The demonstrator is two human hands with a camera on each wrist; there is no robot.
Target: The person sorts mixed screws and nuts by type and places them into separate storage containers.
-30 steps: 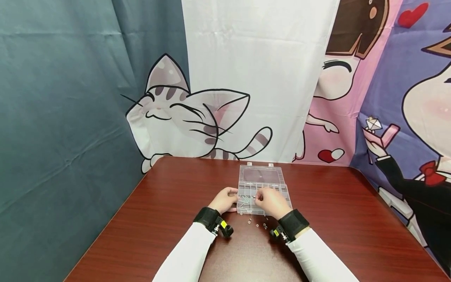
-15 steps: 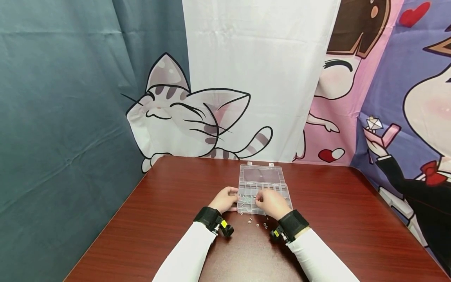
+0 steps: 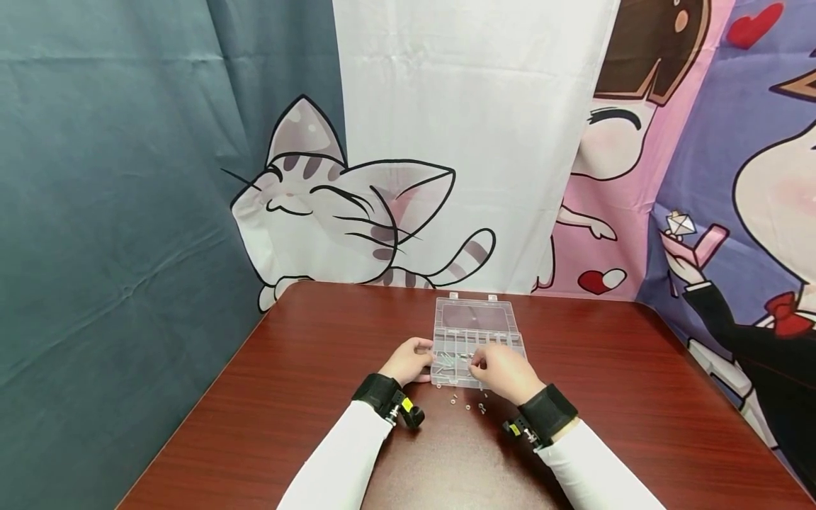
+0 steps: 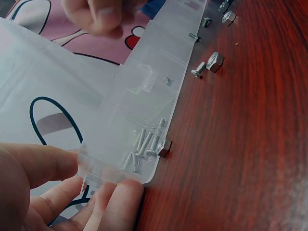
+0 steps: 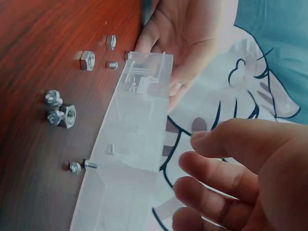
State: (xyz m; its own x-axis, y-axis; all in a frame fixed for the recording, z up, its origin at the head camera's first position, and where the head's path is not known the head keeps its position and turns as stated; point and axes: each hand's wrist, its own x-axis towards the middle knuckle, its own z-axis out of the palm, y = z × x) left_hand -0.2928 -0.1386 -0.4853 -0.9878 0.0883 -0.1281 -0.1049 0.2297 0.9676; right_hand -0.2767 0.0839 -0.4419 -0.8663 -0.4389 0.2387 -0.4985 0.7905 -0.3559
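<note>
A clear plastic compartment box [image 3: 474, 316] lies on the table with its lid folded back. My left hand [image 3: 404, 363] grips its left end, thumb and fingers around the corner in the left wrist view. Over the compartments hovers my right hand [image 3: 503, 372]. Its loosely bent fingers and thumb stand apart in the right wrist view, with nothing seen between them. Several long screws [image 4: 144, 144] lie in the compartment nearest the left hand. A single small piece of hardware [image 4: 166, 81] sits in the neighbouring compartment.
Along the box's near edge, loose hardware lies on the table, including a hex nut [image 4: 215, 61], a short screw [image 4: 198, 70] and another nut [image 5: 87, 60]. The brown tabletop [image 3: 319, 340] reaches back to a printed cloth [image 3: 414, 106].
My right hand and forearm have shifted slightly right, uncovering more of the box's middle. The thumb and fingertips, earlier close together over the compartments, now look apart. My left hand keeps its grip.
</note>
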